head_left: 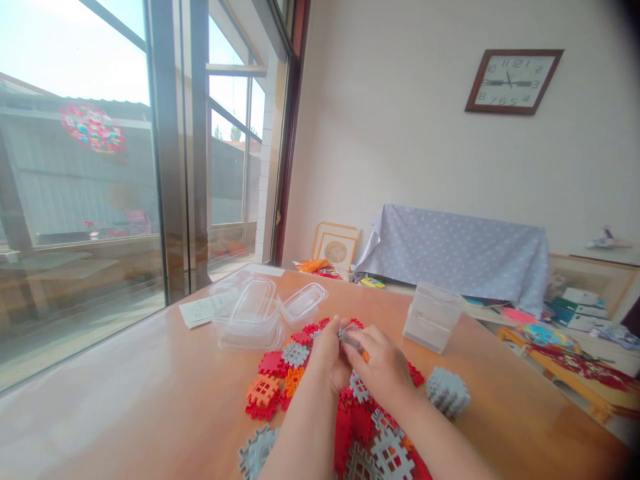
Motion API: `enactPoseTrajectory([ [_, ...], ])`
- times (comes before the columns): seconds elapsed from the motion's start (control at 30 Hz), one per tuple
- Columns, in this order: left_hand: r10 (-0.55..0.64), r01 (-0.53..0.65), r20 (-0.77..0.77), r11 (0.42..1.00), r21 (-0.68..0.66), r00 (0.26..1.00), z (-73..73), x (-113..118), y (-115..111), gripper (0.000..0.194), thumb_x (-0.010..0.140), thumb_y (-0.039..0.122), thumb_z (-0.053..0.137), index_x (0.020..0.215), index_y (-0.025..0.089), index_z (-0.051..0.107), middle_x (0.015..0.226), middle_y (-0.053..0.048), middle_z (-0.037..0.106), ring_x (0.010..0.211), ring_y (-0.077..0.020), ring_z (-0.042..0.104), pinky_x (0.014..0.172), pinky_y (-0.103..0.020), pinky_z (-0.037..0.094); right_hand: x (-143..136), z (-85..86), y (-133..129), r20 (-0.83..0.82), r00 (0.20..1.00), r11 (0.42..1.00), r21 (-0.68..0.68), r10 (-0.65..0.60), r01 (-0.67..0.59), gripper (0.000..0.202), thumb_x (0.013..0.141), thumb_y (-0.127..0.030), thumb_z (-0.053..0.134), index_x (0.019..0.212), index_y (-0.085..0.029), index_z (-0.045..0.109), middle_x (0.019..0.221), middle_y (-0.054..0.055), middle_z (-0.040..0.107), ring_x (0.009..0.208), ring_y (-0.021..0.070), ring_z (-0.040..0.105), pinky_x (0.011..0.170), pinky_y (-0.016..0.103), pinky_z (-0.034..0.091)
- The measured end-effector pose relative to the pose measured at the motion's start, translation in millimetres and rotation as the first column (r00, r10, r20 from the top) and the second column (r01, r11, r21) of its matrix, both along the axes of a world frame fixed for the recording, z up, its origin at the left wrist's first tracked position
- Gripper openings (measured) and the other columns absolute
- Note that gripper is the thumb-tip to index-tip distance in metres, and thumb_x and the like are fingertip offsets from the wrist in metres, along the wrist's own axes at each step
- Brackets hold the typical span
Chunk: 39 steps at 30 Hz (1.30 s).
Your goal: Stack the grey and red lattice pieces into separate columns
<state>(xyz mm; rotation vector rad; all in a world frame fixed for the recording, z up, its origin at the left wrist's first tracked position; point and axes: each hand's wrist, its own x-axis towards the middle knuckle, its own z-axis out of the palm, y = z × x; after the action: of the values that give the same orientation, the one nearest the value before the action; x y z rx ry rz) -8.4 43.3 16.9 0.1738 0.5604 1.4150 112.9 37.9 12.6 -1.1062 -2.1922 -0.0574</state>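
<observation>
Over a pile of plastic interlocking tiles, my left hand (331,360) and my right hand (383,365) come together, fingers closed on a small grey interlocking tile (351,340). Most of that tile is hidden by my fingers. A bit of orange shows at my right fingers, but I cannot tell whether it is held. Below and around my hands lie red tiles (361,421), an orange tile (263,389) and grey tiles, one (295,354) left of my left wrist. Right of my right forearm stands a stack of grey tiles (448,392).
Clear plastic containers (250,330) and a lid (305,301) sit at the table's back left, beside a printed sheet (204,310). A translucent box (433,319) stands at back right. Behind the wooden table (150,407) is a cloth-covered object (460,250). Windows line the left.
</observation>
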Motion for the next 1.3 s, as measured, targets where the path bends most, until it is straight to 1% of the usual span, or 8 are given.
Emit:
enactPoseTrajectory([
  [0.17, -0.145, 0.141, 0.039, 0.987, 0.075, 0.989, 7.7, 8.2, -4.0, 0.010, 0.087, 0.023, 0.062, 0.081, 0.016, 0.059, 0.068, -0.003, 0.061, 0.064, -0.0170, 0.064, 0.066, -0.029, 0.053, 19.8, 2.3, -7.1, -0.098, 0.994, 0.999, -0.018, 0.047, -0.049, 0.042, 0.087, -0.031, 0.065, 0.129, -0.027, 0.062, 0.129, 0.006, 0.064, 0.119, 0.0257, 0.054, 0.104, 0.038, 0.043],
  [0.27, -0.166, 0.162, 0.030, 0.981, 0.111, 0.986, 12.5, 16.8, -10.9, 0.007, 0.089, 0.022, 0.061, 0.085, 0.016, 0.060, 0.070, -0.003, 0.063, 0.066, -0.0170, 0.065, 0.067, -0.028, 0.054, 31.9, 5.6, -10.0, -0.120, 0.991, 0.998, -0.035, 0.057, -0.061, 0.042, 0.085, -0.028, 0.067, 0.127, -0.027, 0.064, 0.129, 0.005, 0.065, 0.120, 0.0253, 0.054, 0.106, 0.040, 0.042],
  [0.43, -0.261, 0.286, -0.150, 0.940, 0.186, 0.954, 12.3, 27.6, -20.0, 0.016, 0.093, 0.033, 0.058, 0.095, 0.017, 0.062, 0.091, -0.007, 0.069, 0.073, -0.0168, 0.067, 0.068, -0.028, 0.053, 70.8, 13.9, -10.4, -0.210, 0.978, 0.996, -0.090, 0.006, -0.025, 0.040, 0.082, -0.030, 0.068, 0.122, -0.028, 0.067, 0.122, 0.005, 0.067, 0.116, 0.0242, 0.058, 0.104, 0.039, 0.044],
  [0.6, -0.146, 0.186, -0.314, 0.977, 0.100, 0.938, 7.0, 27.4, -15.9, 0.028, 0.090, 0.041, 0.062, 0.109, 0.021, 0.061, 0.117, -0.012, 0.069, 0.089, -0.0203, 0.069, 0.074, -0.031, 0.053, 141.5, 16.2, -1.3, -0.313, 0.941, 0.975, -0.213, -0.132, 0.066, 0.046, 0.081, -0.043, 0.066, 0.124, -0.026, 0.065, 0.130, 0.007, 0.062, 0.119, 0.0261, 0.058, 0.101, 0.040, 0.046],
  [0.7, -0.113, 0.150, -0.342, 0.985, 0.086, 0.933, 4.2, 25.8, -11.6, 0.030, 0.089, 0.041, 0.064, 0.109, 0.020, 0.062, 0.119, -0.013, 0.068, 0.087, -0.0197, 0.068, 0.074, -0.031, 0.053, 178.9, 10.3, 4.4, -0.294, 0.934, 0.953, -0.279, -0.204, 0.121, 0.049, 0.079, -0.044, 0.066, 0.123, -0.024, 0.067, 0.128, 0.009, 0.063, 0.120, 0.0277, 0.058, 0.099, 0.040, 0.046],
  [0.8, -0.087, 0.123, -0.364, 0.989, 0.077, 0.927, 2.0, 25.3, -8.8, 0.028, 0.088, 0.041, 0.065, 0.106, 0.019, 0.063, 0.117, -0.013, 0.069, 0.085, -0.0184, 0.068, 0.074, -0.030, 0.052, 202.0, 1.2, 7.2, -0.245, 0.939, 0.931, -0.333, -0.242, 0.153, 0.049, 0.077, -0.041, 0.065, 0.123, -0.024, 0.068, 0.129, 0.009, 0.063, 0.124, 0.0284, 0.056, 0.099, 0.040, 0.046],
  [1.13, -0.064, 0.097, -0.416, 0.993, 0.060, 0.907, -4.2, 24.5, -2.8, 0.030, 0.087, 0.040, 0.068, 0.108, 0.019, 0.065, 0.110, -0.011, 0.071, 0.088, -0.0184, 0.069, 0.075, -0.029, 0.053, 219.8, -27.3, 12.7, -0.231, 0.946, 0.916, -0.380, -0.226, 0.126, 0.048, 0.075, -0.038, 0.068, 0.121, -0.024, 0.067, 0.129, 0.008, 0.065, 0.124, 0.0284, 0.056, 0.107, 0.044, 0.040],
  [1.3, -0.042, 0.067, -0.421, 0.997, 0.045, 0.906, -5.4, 22.2, -0.2, 0.029, 0.086, 0.040, 0.069, 0.105, 0.018, 0.065, 0.104, -0.010, 0.072, 0.082, -0.0179, 0.070, 0.071, -0.028, 0.053, 220.3, -30.0, 9.0, -0.282, 0.935, 0.910, -0.405, -0.215, 0.087, 0.049, 0.075, -0.039, 0.069, 0.122, -0.025, 0.066, 0.135, 0.007, 0.062, 0.127, 0.0287, 0.055, 0.103, 0.042, 0.045],
])
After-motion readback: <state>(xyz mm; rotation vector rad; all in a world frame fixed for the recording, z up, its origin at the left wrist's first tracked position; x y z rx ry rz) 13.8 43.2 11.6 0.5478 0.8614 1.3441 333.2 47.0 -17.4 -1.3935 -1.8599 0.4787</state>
